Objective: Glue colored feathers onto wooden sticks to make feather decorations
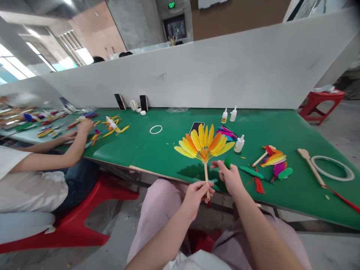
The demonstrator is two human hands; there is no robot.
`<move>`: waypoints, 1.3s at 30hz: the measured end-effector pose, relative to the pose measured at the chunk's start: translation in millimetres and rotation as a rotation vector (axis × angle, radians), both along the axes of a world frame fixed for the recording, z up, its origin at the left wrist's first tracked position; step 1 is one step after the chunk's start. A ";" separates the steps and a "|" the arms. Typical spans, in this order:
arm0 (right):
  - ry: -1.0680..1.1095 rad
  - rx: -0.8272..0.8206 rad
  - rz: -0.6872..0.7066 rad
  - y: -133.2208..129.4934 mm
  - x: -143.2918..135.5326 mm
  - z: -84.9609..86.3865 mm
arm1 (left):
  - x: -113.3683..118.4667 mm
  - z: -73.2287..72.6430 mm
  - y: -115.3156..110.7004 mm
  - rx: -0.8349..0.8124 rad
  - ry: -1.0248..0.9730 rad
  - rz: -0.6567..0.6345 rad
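Observation:
My left hand (pixel 197 197) is closed on the wooden handle of a feather fan (pixel 204 144), which stands upright over the table's front edge. Yellow and orange feathers spread from the top of its handle. Just right of the handle, my right hand (pixel 229 176) pinches a small green feather (pixel 227 162), blurred at its tip. Behind the fan lies a phone (pixel 196 128), partly covered by the feathers. Pink and blue feathers (pixel 227 132) and a white glue bottle (pixel 239 144) are near the fan's right side.
On the green table (pixel 135 146) are two more glue bottles (pixel 228 115), a white ring (pixel 155 129), loose feathers (pixel 274 157), a red tassel (pixel 259 185), a wooden handle (pixel 312 167) and a larger ring (pixel 332 168). At the left, a person (pixel 36 176) handles feathers. A white partition (pixel 174 78) stands behind.

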State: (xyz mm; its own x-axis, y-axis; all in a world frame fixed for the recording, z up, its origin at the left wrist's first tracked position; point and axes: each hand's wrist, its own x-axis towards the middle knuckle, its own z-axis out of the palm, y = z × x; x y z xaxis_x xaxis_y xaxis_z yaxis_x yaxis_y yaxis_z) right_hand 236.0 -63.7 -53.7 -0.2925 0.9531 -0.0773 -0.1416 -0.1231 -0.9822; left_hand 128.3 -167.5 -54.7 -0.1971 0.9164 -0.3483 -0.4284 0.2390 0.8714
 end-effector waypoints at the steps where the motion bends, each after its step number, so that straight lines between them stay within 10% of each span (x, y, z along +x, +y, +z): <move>1: -0.020 0.010 0.038 -2.3 -2.2 0.5 | -0.1 -0.6 0.4 -0.001 0.004 0.003; 16: -0.265 0.166 0.271 -7.1 -8.9 -2.4 | -12.3 -8.4 10.2 0.052 0.170 0.170; 26: -0.289 0.236 0.299 -9.2 -9.3 -1.1 | -15.0 31.9 55.7 0.359 -0.061 0.371; 39: -0.261 0.243 0.317 -10.6 -12.5 -2.8 | -7.4 35.0 62.3 0.303 -0.070 0.445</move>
